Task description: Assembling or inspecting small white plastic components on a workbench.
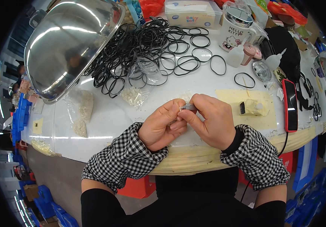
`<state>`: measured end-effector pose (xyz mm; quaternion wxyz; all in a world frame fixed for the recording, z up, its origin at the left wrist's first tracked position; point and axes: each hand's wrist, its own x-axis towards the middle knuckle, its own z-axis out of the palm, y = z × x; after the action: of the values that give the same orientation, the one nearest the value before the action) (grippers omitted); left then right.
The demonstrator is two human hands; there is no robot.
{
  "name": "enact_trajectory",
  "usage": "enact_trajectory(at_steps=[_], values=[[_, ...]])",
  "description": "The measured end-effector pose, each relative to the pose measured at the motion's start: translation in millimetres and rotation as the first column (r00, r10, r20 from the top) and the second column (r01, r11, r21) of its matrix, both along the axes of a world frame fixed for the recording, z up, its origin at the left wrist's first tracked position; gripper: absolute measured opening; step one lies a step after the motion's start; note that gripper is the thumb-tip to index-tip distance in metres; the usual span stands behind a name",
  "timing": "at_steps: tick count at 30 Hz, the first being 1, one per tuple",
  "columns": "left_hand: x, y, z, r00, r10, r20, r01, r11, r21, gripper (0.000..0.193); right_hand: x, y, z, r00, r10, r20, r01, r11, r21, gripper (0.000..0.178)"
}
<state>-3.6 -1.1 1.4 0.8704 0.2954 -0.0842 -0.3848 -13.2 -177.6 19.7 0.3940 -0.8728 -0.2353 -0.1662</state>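
Note:
My two hands meet over the near edge of the white table. With thumb and fingers my right hand (214, 121) grips a small grey piece (189, 107); its exact kind is unclear. My left hand (162, 126) pinches a tiny pale bit right at the end of the grey piece, mostly hidden by the fingertips. Just beyond the left hand lies an open clear bag of small pale pieces (135, 97). To the right of my right hand, a block wrapped in yellowish tape (254, 107) sits on a yellowish sheet (227, 94).
A large shiny metal bowl (66, 49) stands tilted at the far left, beside a heap of black rubber rings (132, 49). Another clear bag of pale pieces (82, 111) lies left. White squeeze bottles (235, 56), a cup (233, 32) and a red-edged phone (290, 106) with a cable are right.

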Motion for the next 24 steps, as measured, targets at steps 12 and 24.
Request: enact_trajectory(at_steps=[12,24], values=[[-1.2,-1.1,-2.6,1.000,0.008,0.025,-0.008,0.999,-0.032,0.023,-1.7,0.9,0.7,0.999,0.022,-0.025,-0.021,0.999,0.035,0.032],[-3.0,-1.8,-3.5,1.000,0.030,0.003,-0.030,0.999,-0.019,0.016,-3.6,0.4,2.4,0.996,0.056,-0.073,-0.050,0.996,0.071,0.033]])
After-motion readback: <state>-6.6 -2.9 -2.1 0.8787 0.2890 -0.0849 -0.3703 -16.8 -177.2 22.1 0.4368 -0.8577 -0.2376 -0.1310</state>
